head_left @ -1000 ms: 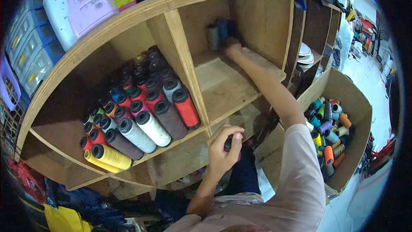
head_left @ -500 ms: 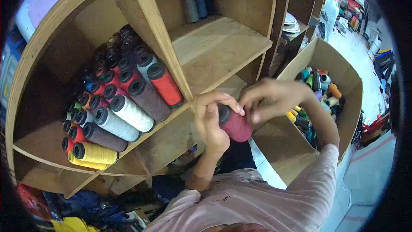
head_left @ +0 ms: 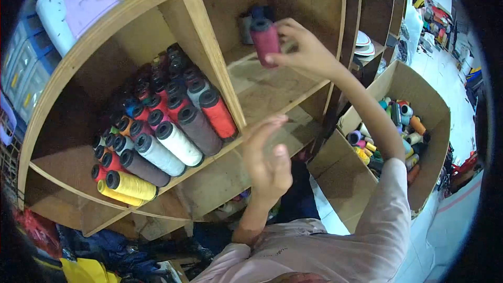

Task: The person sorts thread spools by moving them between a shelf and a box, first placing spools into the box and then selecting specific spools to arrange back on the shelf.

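The right hand (head_left: 309, 55) pinches a maroon spool (head_left: 265, 43) by thumb and fingertips, in the air over the upper right shelf board (head_left: 272, 86), toward its back edge. So light a grip may let it slip and roll off the front edge, or knock the grey spool (head_left: 244, 27) behind. Its long axis stands almost upright, dark core end up. The left hand (head_left: 270, 162) is empty, fingers loosely spread

Holding a thread spool (head_left: 265, 41) in the right cubby (head_left: 272, 89), in front of two back spools (head_left: 245, 25). Spool pile (head_left: 167, 141) in the left cubby (head_left: 105, 68).
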`<action>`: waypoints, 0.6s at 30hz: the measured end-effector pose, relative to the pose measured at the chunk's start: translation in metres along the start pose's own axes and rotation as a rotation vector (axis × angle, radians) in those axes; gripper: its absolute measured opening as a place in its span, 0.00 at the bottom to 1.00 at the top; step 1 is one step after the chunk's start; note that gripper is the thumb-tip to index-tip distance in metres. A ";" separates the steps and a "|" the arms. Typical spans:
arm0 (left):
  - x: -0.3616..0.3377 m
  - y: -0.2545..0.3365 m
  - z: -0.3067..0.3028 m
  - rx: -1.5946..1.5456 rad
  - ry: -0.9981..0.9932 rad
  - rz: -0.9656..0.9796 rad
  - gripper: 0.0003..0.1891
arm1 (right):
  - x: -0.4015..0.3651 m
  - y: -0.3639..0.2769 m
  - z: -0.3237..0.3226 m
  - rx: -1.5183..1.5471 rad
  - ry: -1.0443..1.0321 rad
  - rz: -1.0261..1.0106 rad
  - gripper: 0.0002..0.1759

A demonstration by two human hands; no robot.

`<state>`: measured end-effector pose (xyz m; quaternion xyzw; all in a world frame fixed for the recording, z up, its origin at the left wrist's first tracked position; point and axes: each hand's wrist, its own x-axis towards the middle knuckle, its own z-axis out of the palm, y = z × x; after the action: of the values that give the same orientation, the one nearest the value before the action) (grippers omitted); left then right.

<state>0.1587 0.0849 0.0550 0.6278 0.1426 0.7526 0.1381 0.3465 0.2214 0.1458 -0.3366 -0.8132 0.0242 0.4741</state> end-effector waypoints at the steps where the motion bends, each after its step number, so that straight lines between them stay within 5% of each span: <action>1: -0.003 0.001 0.002 0.047 -0.127 -0.083 0.18 | 0.013 0.020 0.015 -0.100 0.083 0.070 0.33; 2: -0.005 0.002 0.004 0.096 -0.251 -0.166 0.16 | 0.027 0.037 0.029 -0.199 0.166 0.139 0.32; 4: -0.009 -0.009 0.016 0.195 -0.270 -0.116 0.13 | 0.054 0.067 0.048 0.164 -0.001 0.428 0.37; 7: -0.006 -0.022 0.018 0.345 -0.320 -0.037 0.12 | 0.076 0.115 0.092 0.010 0.211 0.314 0.37; 12: 0.017 -0.038 0.013 0.467 -0.402 -0.021 0.11 | 0.093 0.133 0.117 -0.247 0.098 0.465 0.33; 18: 0.025 -0.053 0.023 0.798 -0.606 -0.016 0.19 | 0.088 0.176 0.149 -0.439 0.152 0.235 0.32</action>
<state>0.1785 0.1444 0.0613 0.8211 0.3777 0.4219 -0.0717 0.2928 0.4494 0.0670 -0.5243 -0.7164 -0.1234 0.4435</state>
